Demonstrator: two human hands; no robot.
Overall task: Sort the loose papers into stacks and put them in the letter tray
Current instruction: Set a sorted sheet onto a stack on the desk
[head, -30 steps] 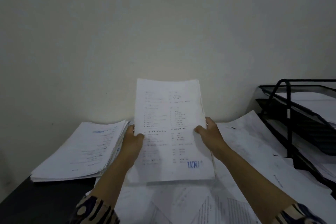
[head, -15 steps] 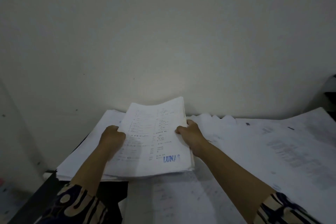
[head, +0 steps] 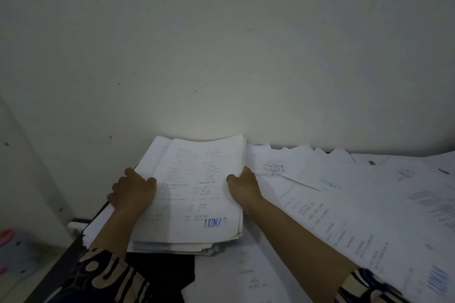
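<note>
A thin sheaf of printed papers (head: 197, 189), white with columns of small text and a blue "LUNA" stamp near its bottom edge, lies atop the thick stack (head: 172, 247) at the desk's left end. The left hand (head: 134, 190) grips its left edge; the right hand (head: 243, 186) grips its right edge. Loose papers (head: 357, 204) spread to the right. Half a second earlier the sheaf was tilted above the stack; now it rests flatter on it.

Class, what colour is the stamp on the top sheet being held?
Blue, reading "LUNA" stamp; clearest in the head view.
</note>
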